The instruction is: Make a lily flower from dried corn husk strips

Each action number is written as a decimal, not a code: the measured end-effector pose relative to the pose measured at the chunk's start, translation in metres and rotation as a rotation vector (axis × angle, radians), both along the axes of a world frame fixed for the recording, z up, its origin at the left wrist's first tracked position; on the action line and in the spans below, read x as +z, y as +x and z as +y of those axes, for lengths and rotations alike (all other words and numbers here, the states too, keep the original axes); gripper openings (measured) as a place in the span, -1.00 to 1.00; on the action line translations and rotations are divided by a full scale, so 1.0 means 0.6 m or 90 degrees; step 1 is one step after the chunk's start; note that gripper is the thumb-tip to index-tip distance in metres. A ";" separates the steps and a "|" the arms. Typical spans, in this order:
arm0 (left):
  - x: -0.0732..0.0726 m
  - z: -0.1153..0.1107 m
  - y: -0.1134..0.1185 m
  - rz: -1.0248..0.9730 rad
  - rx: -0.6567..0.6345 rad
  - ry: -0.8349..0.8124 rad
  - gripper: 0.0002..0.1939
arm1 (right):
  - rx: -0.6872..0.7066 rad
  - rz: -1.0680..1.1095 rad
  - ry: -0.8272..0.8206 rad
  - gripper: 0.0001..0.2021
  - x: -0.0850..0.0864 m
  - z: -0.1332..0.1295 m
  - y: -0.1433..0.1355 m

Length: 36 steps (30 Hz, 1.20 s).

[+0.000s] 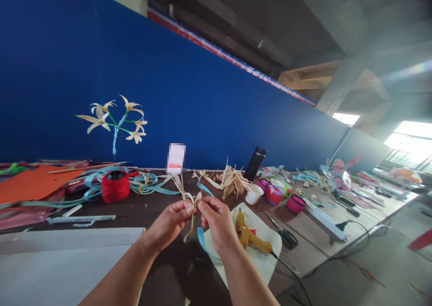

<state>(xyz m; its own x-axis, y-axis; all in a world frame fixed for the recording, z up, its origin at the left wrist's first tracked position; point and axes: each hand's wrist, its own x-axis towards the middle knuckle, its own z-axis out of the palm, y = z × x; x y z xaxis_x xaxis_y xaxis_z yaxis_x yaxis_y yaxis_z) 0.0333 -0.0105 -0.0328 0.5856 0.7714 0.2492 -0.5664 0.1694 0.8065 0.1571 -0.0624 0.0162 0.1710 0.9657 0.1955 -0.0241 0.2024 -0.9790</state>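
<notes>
We judge the pale husk piece to be very light, papery and pliable, apt to crease or split, and best held at the narrow middle where its strips gather. It sits between our left hand and right hand, each pinching it between thumb and forefinger, raised over the dark table, left of the yellow glue gun.
</notes>
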 end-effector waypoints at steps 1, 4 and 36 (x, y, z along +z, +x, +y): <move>0.000 0.000 0.000 -0.002 -0.003 0.001 -0.86 | 0.002 0.008 -0.001 -0.85 0.000 0.000 -0.001; 0.003 -0.003 0.000 -0.004 -0.009 -0.002 -0.86 | 0.009 0.029 0.002 -0.84 -0.001 0.001 -0.002; 0.007 -0.008 -0.006 -0.043 -0.098 -0.042 -0.82 | 0.057 0.013 0.016 -0.85 0.014 -0.019 -0.009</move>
